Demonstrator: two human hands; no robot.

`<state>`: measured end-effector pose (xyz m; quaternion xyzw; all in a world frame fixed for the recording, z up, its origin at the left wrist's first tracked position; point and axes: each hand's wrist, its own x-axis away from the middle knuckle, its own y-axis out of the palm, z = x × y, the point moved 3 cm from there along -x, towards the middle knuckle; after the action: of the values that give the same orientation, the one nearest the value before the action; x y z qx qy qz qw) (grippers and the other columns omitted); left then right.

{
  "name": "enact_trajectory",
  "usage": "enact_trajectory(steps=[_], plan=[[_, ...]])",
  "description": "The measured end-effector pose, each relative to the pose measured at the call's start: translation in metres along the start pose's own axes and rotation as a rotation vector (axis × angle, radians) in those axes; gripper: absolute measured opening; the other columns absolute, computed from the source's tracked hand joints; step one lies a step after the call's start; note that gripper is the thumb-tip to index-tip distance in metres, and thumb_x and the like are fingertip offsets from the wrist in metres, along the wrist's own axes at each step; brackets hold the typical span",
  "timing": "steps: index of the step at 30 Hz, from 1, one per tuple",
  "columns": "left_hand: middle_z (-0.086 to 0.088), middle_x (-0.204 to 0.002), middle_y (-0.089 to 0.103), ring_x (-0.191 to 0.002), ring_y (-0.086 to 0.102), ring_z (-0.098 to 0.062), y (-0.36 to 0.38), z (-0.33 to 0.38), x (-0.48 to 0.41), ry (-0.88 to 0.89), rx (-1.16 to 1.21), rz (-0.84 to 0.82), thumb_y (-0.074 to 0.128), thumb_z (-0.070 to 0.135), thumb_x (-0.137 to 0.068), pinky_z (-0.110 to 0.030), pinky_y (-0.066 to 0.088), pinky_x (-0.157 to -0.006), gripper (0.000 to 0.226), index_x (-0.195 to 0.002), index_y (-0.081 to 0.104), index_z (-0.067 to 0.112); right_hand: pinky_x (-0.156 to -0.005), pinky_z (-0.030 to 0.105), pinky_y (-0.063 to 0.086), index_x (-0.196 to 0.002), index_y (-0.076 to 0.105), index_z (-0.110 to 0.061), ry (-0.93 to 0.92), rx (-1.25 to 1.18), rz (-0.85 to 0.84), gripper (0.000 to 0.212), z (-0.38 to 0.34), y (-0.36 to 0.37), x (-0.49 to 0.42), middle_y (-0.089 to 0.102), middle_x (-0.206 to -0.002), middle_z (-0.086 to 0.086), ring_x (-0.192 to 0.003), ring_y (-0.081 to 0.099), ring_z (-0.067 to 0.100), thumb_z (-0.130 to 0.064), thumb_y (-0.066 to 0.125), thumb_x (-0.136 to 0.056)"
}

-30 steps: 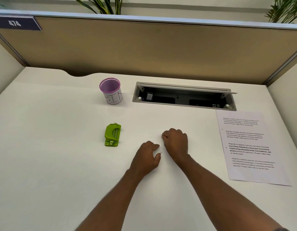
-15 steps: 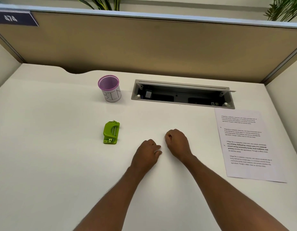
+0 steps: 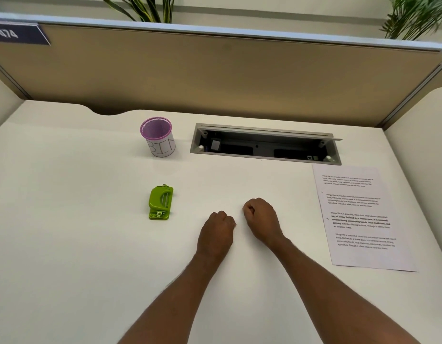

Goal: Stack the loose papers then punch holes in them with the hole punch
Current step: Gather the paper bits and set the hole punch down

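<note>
Printed white papers [image 3: 361,217] lie flat as one pile at the right side of the white desk [image 3: 66,219]. A small green hole punch [image 3: 160,203] sits left of centre. My left hand [image 3: 218,229] and my right hand [image 3: 261,218] rest side by side on the desk between the punch and the papers, both with fingers curled into loose fists. Neither hand touches the punch or the papers, and nothing shows inside either fist.
A purple mesh cup labelled BIN [image 3: 158,136] stands behind the hole punch. An open cable tray [image 3: 264,145] is cut into the desk at the back. A tan partition [image 3: 215,70] closes the far side, with side panels left and right.
Both hands have stayed curled and drawn slightly back toward me; the right hand's fingers tucked in tighter. Papers and hole punch have not moved; only the view shifted a little.
</note>
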<state>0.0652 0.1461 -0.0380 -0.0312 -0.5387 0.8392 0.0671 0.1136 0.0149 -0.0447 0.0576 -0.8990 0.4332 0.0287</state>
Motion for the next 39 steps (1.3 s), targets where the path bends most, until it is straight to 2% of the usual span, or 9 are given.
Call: enact_trajectory(steps=[2, 4, 7, 12, 16, 20, 24, 29, 39], plan=[[-0.007, -0.064, 0.06, -0.057, 0.058, -0.025, 0.002, 0.0, -0.002, 0.041, -0.041, 0.003, 0.077, 0.0, -0.07, -0.028, 0.046, -0.045, 0.016, -0.065, 0.065, 0.008, -0.059, 0.032, 0.032, -0.062, 0.039, -0.014, 0.023, -0.034, -0.006, 0.028, -0.002, 0.0, -0.002, 0.046, -0.065, 0.0, -0.064, 0.041, 0.019, -0.008, 0.047, -0.089], [-0.01, -0.085, 0.064, -0.079, 0.059, -0.027, -0.001, -0.008, -0.004, -0.011, -0.037, 0.05, 0.058, 0.006, -0.088, -0.033, 0.048, -0.065, 0.01, -0.086, 0.068, 0.008, -0.062, 0.033, 0.039, -0.064, 0.047, -0.01, 0.06, -0.117, -0.011, 0.024, -0.005, -0.002, -0.006, 0.053, -0.068, 0.003, -0.066, 0.047, 0.021, -0.008, 0.048, -0.089], [-0.009, -0.099, 0.063, -0.095, 0.056, -0.028, -0.022, -0.028, -0.013, -0.168, 0.115, 0.204, 0.043, 0.012, -0.096, -0.036, 0.045, -0.08, 0.022, -0.098, 0.066, 0.01, -0.061, 0.017, 0.04, -0.074, 0.06, -0.011, 0.087, -0.23, -0.01, 0.018, -0.022, -0.006, -0.017, 0.063, -0.076, -0.004, -0.071, 0.056, 0.009, -0.011, 0.051, -0.09], [-0.011, -0.097, 0.067, -0.093, 0.059, -0.029, -0.107, -0.059, -0.054, -0.295, 0.253, 0.479, 0.05, 0.009, -0.093, -0.038, 0.048, -0.076, 0.019, -0.093, 0.069, 0.008, -0.061, 0.012, 0.039, -0.081, 0.067, -0.007, -0.068, -0.24, 0.028, 0.019, -0.088, -0.01, -0.054, 0.062, -0.076, -0.006, -0.069, 0.054, 0.003, -0.013, 0.053, -0.092], [-0.012, -0.091, 0.069, -0.084, 0.063, -0.027, -0.17, -0.093, -0.085, -0.355, 0.16, 0.632, 0.05, 0.014, -0.095, -0.033, 0.051, -0.064, 0.021, -0.09, 0.07, 0.006, -0.058, 0.025, 0.041, -0.074, 0.065, -0.003, -0.234, -0.21, 0.09, 0.021, -0.16, -0.012, -0.095, 0.062, -0.07, 0.001, -0.064, 0.053, 0.008, -0.013, 0.055, -0.09], [-0.016, -0.099, 0.068, -0.091, 0.063, -0.032, -0.198, -0.123, -0.112, -0.389, 0.085, 0.597, 0.048, 0.008, -0.092, -0.039, 0.053, -0.067, 0.022, -0.095, 0.07, 0.005, -0.065, 0.034, 0.044, -0.071, 0.06, -0.006, -0.36, -0.039, 0.1, 0.021, -0.223, -0.006, -0.133, 0.067, -0.08, 0.01, -0.077, 0.058, 0.026, -0.01, 0.05, -0.089], [-0.015, -0.101, 0.066, -0.092, 0.061, -0.03, -0.199, -0.143, -0.137, -0.412, -0.004, 0.505, 0.051, 0.011, -0.092, -0.037, 0.05, -0.066, 0.02, -0.1, 0.068, 0.004, -0.06, 0.033, 0.033, -0.079, 0.059, -0.008, -0.401, 0.151, 0.076, 0.016, -0.257, 0.013, -0.165, 0.061, -0.088, 0.013, -0.072, 0.049, 0.028, -0.01, 0.046, -0.088], [-0.012, -0.101, 0.064, -0.095, 0.058, -0.028, -0.19, -0.161, -0.156, -0.43, -0.069, 0.428, 0.05, 0.008, -0.092, -0.035, 0.049, -0.068, 0.018, -0.1, 0.066, 0.006, -0.059, 0.032, 0.031, -0.09, 0.061, -0.006, -0.439, 0.317, 0.056, 0.011, -0.261, 0.037, -0.19, 0.06, -0.094, 0.013, -0.082, 0.058, 0.034, -0.007, 0.052, -0.084], [-0.009, -0.095, 0.068, -0.092, 0.058, -0.026, -0.182, -0.18, -0.17, -0.418, -0.077, 0.462, 0.048, 0.012, -0.093, -0.035, 0.049, -0.065, 0.022, -0.095, 0.069, 0.008, -0.056, 0.031, 0.03, -0.083, 0.061, -0.007, -0.476, 0.365, 0.122, 0.014, -0.258, 0.055, -0.213, 0.059, -0.088, 0.011, -0.079, 0.056, 0.032, -0.012, 0.048, -0.086]])
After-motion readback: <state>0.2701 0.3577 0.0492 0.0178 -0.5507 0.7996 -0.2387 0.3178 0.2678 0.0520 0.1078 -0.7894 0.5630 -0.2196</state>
